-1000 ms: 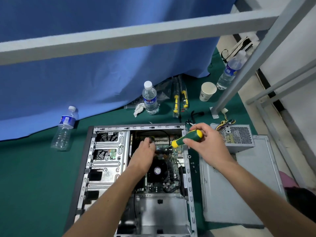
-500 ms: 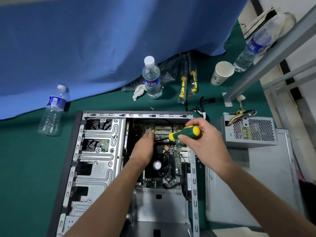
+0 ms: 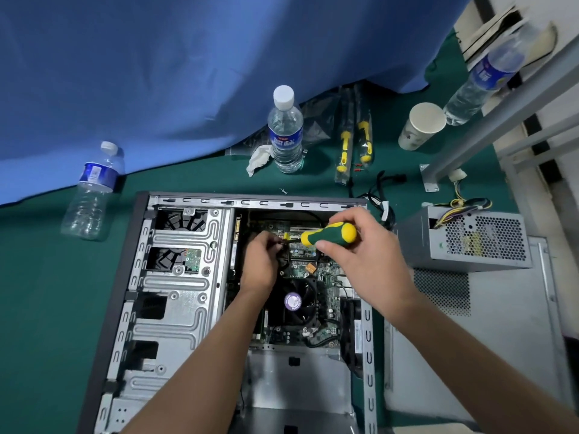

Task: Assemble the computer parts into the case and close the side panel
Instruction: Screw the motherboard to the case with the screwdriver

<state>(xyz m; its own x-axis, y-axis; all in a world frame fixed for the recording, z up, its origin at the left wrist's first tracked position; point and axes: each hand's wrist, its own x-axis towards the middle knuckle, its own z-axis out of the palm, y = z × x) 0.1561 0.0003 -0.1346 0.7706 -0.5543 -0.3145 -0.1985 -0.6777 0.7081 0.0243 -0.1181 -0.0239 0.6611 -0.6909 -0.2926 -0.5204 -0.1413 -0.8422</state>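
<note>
Halfway at best: right hand [image 3: 366, 261] gripping screwdriver [image 3: 329, 234], left hand [image 3: 261, 264] curled at its tip inside case [image 3: 175, 277]; power supply [image 3: 466, 242] and side panel [image 3: 501, 339] waiting outside.

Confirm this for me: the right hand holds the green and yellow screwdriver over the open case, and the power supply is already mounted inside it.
Not quite. The right hand does hold the green and yellow screwdriver over the open case, but the power supply is not mounted inside. The head view shows it sitting outside, to the right of the case, beside the side panel.
</note>
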